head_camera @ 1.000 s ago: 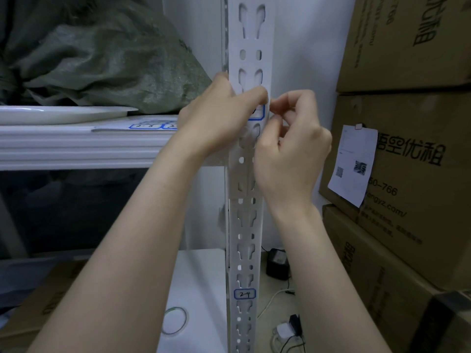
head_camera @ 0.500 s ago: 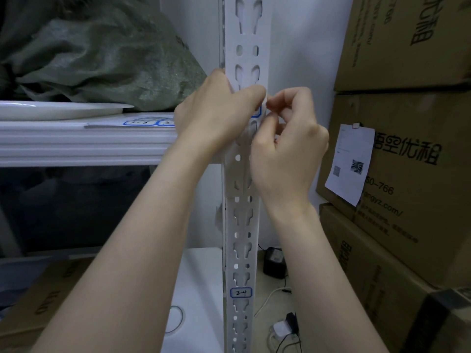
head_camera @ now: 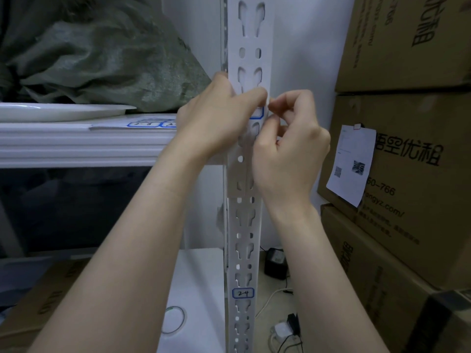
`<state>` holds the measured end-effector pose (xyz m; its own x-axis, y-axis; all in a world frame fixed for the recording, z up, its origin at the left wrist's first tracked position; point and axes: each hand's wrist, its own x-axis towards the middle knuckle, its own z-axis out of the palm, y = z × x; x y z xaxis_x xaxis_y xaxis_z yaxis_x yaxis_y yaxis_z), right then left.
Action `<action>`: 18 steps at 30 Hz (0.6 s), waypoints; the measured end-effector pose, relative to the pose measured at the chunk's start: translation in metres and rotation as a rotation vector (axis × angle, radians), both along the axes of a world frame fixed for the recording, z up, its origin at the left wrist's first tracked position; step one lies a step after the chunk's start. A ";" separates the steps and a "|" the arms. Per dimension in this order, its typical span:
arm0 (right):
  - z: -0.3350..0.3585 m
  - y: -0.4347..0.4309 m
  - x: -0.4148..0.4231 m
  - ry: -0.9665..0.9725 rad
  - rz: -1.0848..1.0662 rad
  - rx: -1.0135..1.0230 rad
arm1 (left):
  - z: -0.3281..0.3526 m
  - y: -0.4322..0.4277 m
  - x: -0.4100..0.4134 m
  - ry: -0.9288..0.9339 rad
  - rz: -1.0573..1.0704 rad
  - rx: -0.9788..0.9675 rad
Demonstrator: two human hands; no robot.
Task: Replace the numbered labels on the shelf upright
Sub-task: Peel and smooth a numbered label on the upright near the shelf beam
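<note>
The left hand (head_camera: pixel 216 123) curls round the white perforated metal shelf upright (head_camera: pixel 243 225) level with the white shelf board (head_camera: pixel 76 146), its forefinger across the top of a blue-bordered white paper label (head_camera: pixel 256 114) on the upright's face. The right hand (head_camera: pixel 288 151), fingers bent, pinches that label at the upright's right edge. A second blue-bordered label marked 24 (head_camera: pixel 243 293) sits lower down the upright.

Low on the shelf upright (head_camera: pixel 244 228) I read a handwritten "24" on the lower label (head_camera: pixel 243 293). The upper label (head_camera: pixel 257 113), higher on the upright, has its number hidden under fingers of the left hand (head_camera: pixel 216 123). Right of the upright, the cardboard box (head_camera: pixel 413 118) reads "悟空优租", "50-766" and "ngyz.com/"; its paper slip (head_camera: pixel 353 159) carries two QR codes.
</note>
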<state>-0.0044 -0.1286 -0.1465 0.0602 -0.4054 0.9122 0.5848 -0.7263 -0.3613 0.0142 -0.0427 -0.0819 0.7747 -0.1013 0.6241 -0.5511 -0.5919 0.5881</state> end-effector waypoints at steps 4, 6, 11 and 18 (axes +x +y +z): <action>0.000 -0.001 -0.001 -0.009 -0.008 -0.003 | 0.002 -0.001 -0.005 0.034 -0.019 -0.018; 0.000 0.000 -0.001 -0.010 -0.012 -0.006 | 0.003 -0.001 -0.008 0.057 -0.029 -0.031; 0.000 0.000 -0.001 0.000 -0.010 -0.018 | 0.003 0.006 -0.017 0.125 -0.099 -0.050; 0.001 -0.001 0.002 0.010 -0.034 -0.056 | 0.001 0.006 -0.022 0.147 -0.096 -0.083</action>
<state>-0.0028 -0.1298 -0.1456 0.0568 -0.3561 0.9327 0.5560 -0.7646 -0.3258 -0.0082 -0.0366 -0.0810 0.8472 -0.1321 0.5146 -0.5077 -0.4865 0.7110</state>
